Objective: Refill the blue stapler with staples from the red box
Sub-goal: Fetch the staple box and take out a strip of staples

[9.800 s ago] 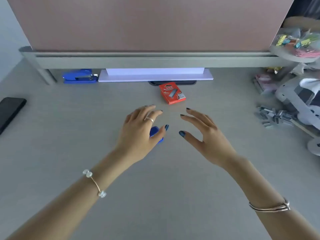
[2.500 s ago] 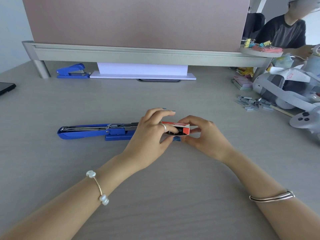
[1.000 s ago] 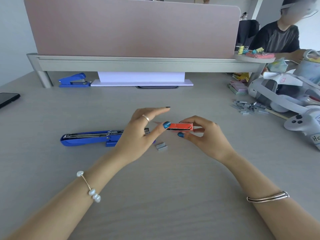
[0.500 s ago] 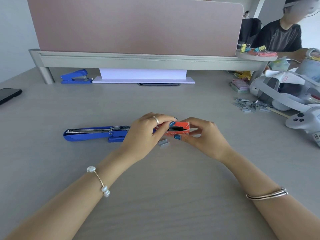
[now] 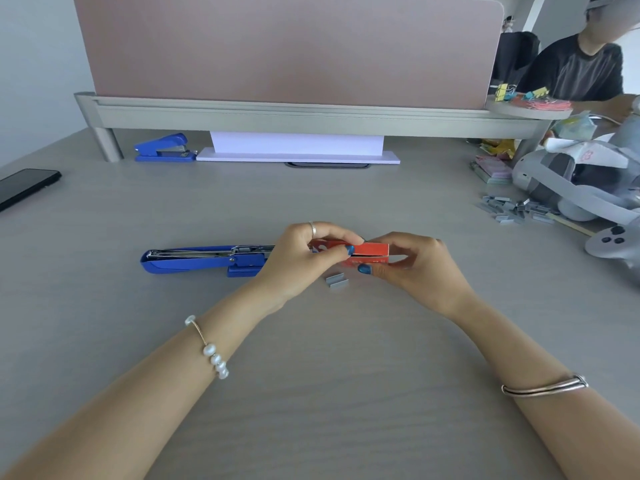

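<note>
Both hands grasp the red staple box (image 5: 367,250) just above the middle of the grey desk (image 5: 311,393): the left hand (image 5: 300,258) pinches its left end between thumb and fingers, and the right hand (image 5: 417,268) clasps its right end. A short strip of staples (image 5: 335,281) lies on the desk just below the box. The blue stapler (image 5: 204,260), hinged open flat with its metal channel exposed, lies left of the hands, its right end hidden behind the left hand. A second blue stapler (image 5: 162,148) sits near the desk's far edge.

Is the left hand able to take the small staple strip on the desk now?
Probably not at once: the left hand is pinching the red box together with the right hand. The staple strip lies uncovered just beneath them, within easy reach once freed.
</note>
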Demonstrator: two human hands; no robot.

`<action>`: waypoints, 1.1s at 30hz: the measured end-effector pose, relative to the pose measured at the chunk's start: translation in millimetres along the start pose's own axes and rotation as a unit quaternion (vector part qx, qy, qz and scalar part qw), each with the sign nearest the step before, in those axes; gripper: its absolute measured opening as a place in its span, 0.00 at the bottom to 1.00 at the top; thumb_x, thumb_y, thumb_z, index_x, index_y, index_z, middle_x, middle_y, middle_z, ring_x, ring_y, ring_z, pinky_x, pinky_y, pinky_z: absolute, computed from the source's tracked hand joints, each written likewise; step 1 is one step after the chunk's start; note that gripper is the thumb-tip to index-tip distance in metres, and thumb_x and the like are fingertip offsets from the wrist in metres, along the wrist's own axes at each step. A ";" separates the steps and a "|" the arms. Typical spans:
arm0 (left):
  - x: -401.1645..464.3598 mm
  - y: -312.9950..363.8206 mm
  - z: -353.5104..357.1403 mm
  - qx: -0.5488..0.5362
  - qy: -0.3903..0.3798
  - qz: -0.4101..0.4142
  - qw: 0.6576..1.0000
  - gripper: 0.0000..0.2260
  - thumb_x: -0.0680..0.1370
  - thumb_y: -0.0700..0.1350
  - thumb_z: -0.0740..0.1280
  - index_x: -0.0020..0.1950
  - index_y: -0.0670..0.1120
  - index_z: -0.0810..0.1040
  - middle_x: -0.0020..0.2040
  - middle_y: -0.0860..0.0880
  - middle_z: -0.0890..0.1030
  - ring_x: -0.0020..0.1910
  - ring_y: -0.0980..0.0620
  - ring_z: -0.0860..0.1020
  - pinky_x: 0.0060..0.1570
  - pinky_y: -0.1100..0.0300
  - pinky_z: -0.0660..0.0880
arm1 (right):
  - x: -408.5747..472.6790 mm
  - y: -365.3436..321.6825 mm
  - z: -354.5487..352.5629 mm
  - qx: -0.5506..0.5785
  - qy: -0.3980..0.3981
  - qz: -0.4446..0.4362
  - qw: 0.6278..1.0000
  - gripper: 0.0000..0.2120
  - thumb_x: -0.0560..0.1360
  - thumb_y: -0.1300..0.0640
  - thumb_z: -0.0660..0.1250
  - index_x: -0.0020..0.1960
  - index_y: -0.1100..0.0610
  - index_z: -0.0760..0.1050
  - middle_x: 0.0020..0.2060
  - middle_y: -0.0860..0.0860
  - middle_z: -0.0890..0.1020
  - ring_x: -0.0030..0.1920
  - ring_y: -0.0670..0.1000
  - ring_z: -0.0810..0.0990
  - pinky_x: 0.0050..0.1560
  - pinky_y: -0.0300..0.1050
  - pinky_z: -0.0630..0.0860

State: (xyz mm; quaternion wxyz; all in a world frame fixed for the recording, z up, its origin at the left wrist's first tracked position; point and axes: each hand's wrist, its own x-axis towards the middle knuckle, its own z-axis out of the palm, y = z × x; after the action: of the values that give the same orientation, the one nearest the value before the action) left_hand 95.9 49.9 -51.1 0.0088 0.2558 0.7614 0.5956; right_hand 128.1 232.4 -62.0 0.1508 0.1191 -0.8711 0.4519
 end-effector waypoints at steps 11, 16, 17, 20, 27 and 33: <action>0.5 -16.8 -19.8 0.345 -0.056 0.098 0.932 0.08 0.71 0.48 0.70 0.49 0.51 0.81 0.35 0.59 0.74 0.37 0.62 0.70 0.39 0.63 0.66 | 5.0 23.7 -16.1 -0.148 0.104 0.088 0.980 0.16 0.61 0.57 0.77 0.47 0.53 0.80 0.46 0.51 0.82 0.49 0.52 0.78 0.44 0.37 0.67; -1.3 -23.8 -9.9 0.446 -0.069 0.168 0.876 0.13 0.74 0.53 0.66 0.53 0.48 0.81 0.41 0.51 0.79 0.43 0.52 0.71 0.43 0.62 0.62 | 1.6 27.6 -8.2 -0.180 -0.007 0.086 0.980 0.27 0.57 0.40 0.75 0.52 0.48 0.77 0.51 0.47 0.77 0.55 0.50 0.71 0.53 0.39 0.63; -1.5 -24.3 -8.2 0.455 -0.067 0.172 0.871 0.12 0.75 0.52 0.65 0.53 0.49 0.81 0.42 0.50 0.79 0.45 0.51 0.71 0.44 0.61 0.62 | 2.2 27.0 -8.7 -0.178 -0.003 0.087 0.980 0.26 0.57 0.40 0.74 0.52 0.49 0.77 0.51 0.47 0.77 0.55 0.50 0.71 0.53 0.39 0.62; -3.1 -26.2 -4.8 0.457 -0.062 0.182 0.868 0.09 0.76 0.48 0.63 0.49 0.48 0.82 0.42 0.49 0.79 0.45 0.49 0.72 0.45 0.59 0.61 | 2.3 21.4 -9.6 -0.170 0.012 0.082 0.982 0.21 0.61 0.45 0.75 0.51 0.50 0.78 0.50 0.47 0.76 0.53 0.49 0.71 0.51 0.38 0.61; 0.2 -11.1 -5.9 0.178 0.020 0.062 0.982 0.03 0.74 0.44 0.68 0.44 0.48 0.82 0.37 0.52 0.81 0.34 0.57 0.76 0.38 0.68 0.71 | 2.2 1.0 -4.3 -0.008 0.042 0.038 0.998 0.15 0.64 0.56 0.75 0.50 0.48 0.79 0.47 0.45 0.82 0.49 0.43 0.77 0.52 0.37 0.73; -1.7 -4.0 -5.4 -0.042 0.039 -0.046 0.997 0.03 0.72 0.44 0.70 0.41 0.52 0.81 0.35 0.56 0.85 0.38 0.57 0.82 0.44 0.63 0.78 | -2.4 -13.8 16.9 0.082 0.015 -0.019 0.996 0.11 0.66 0.62 0.74 0.47 0.51 0.80 0.44 0.50 0.83 0.44 0.44 0.81 0.44 0.35 0.76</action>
State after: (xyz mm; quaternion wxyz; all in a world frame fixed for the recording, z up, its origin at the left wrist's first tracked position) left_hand 94.1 43.7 -53.7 0.0175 0.1963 0.7466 0.6355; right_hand 132.4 210.9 -61.7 0.1619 0.1405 -0.8265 0.5206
